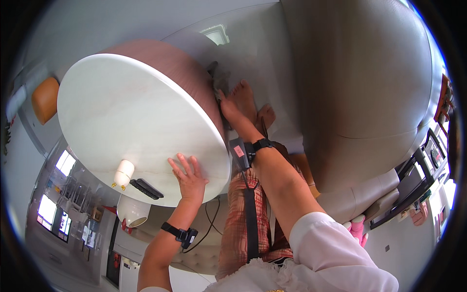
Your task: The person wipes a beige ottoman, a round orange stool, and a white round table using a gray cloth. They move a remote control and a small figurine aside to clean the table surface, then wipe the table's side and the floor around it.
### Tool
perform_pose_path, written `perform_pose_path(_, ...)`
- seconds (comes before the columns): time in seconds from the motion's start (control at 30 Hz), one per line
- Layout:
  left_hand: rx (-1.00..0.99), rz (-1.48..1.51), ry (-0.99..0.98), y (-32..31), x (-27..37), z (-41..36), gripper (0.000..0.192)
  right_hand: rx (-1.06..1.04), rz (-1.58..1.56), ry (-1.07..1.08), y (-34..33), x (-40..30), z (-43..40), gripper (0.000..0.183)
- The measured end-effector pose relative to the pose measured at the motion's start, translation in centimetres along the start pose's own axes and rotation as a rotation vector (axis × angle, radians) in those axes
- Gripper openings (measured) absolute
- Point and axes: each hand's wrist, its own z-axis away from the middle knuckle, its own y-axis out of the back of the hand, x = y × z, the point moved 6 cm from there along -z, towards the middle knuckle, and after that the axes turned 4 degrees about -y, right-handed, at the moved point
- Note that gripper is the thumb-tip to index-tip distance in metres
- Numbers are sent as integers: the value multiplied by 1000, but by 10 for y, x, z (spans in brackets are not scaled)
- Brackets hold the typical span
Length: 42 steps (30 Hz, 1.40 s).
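Observation:
My left hand (189, 179) lies palm down with fingers spread on the round white tabletop (124, 106), close to its near edge. Lower down, my right hand (231, 109) reaches beside the table's reddish-brown side (182, 67). A blurred grey cloth-like thing (221, 81) is at its fingertips; whether the hand grips it cannot be made out. My bare feet (244, 96) stand on the pale floor just behind that hand. On the tabletop, a black remote control (146, 188) lies left of my left hand, next to a small white rounded pot (124, 172) with gold feet.
A large grey leather sofa (357, 91) rises close on the right. A white bowl-shaped object (133, 211) with red feet stands past the table's lower edge. An orange stool (45, 100) is at far left. A dark cable (213, 219) hangs near my left forearm.

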Motion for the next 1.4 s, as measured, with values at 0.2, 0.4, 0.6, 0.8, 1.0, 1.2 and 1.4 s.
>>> perform_pose_path(0.2,-34,6,-12,-1,3,-3,123,27,-191,-303,5,114,30,53)
perform_pose_path(0.4,22,58,-34,1,3,-3,128,123,-203,-337,15,115,18,51)
perform_pose_path(0.6,33,99,-21,3,3,-2,128,41,64,-199,15,-7,-54,51)
perform_pose_path(0.8,10,114,-3,0,-1,1,109,-7,653,286,-26,-96,-54,42)
perform_pose_path(1.0,-12,181,23,-5,-5,3,105,-98,349,455,-13,-111,3,42)
perform_pose_path(1.2,-20,209,47,-7,-6,5,99,-236,2,141,-12,-168,46,48)
perform_pose_path(1.4,-55,146,27,-1,-6,5,87,-505,274,539,-78,-290,42,32)
